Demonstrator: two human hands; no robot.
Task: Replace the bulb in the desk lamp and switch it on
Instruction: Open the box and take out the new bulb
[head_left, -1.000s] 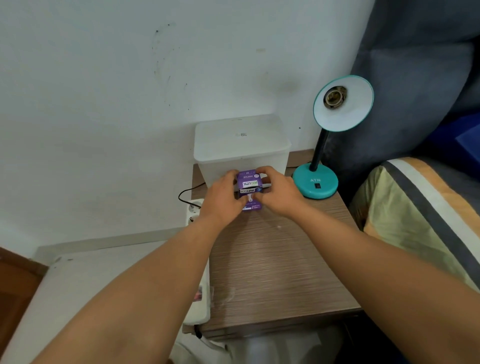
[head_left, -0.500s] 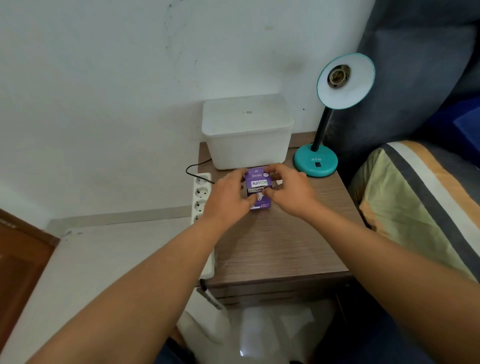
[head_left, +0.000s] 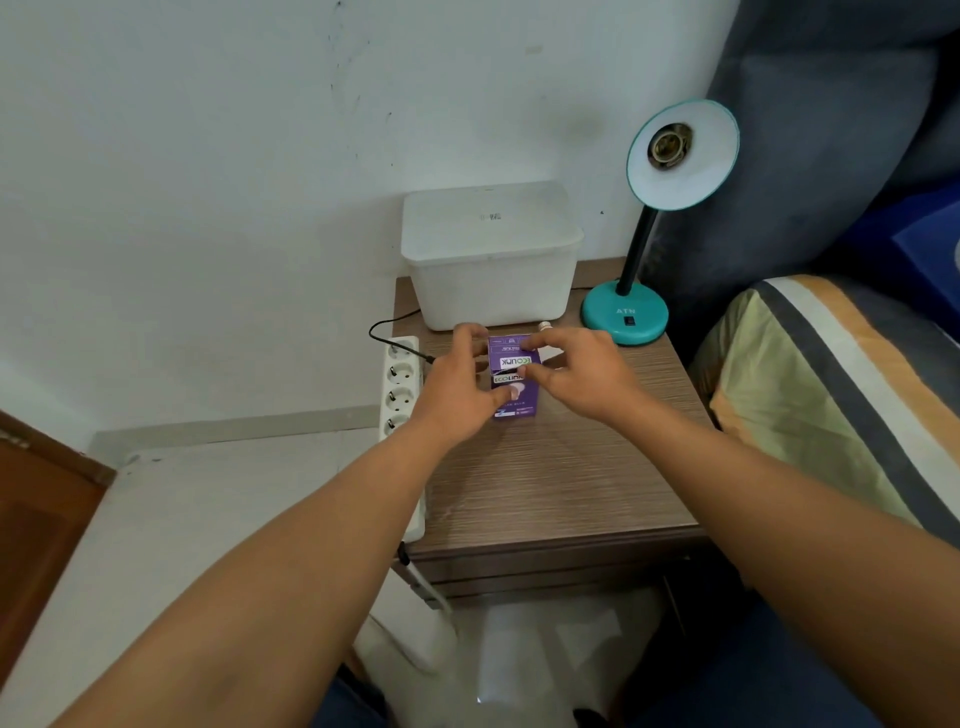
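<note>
From the head camera, both arms are reaching up the middle of the frame to a purple bulb box (head_left: 513, 379) standing on the wooden surface (head_left: 545, 483). The left hand (head_left: 457, 387) is gripping the box's left side, thumb lying across its front, while the right hand (head_left: 582, 376) is pinching the top flap between fingertips and thumb. So both hands are closed on the box.

Just behind the box, a white lidded bin (head_left: 491, 254) is sitting against the wall. A small bulb end (head_left: 544, 326) is peeking out beside the right hand's fingers, at the bin's foot.

In the upper right of the frame, the teal desk lamp (head_left: 626, 317) is standing with its shade (head_left: 683, 156) tilted toward the viewer, its socket bare. A white power strip (head_left: 400, 384) is lying along the surface's left edge, and a striped pillow (head_left: 831, 395) is resting at the right.
</note>
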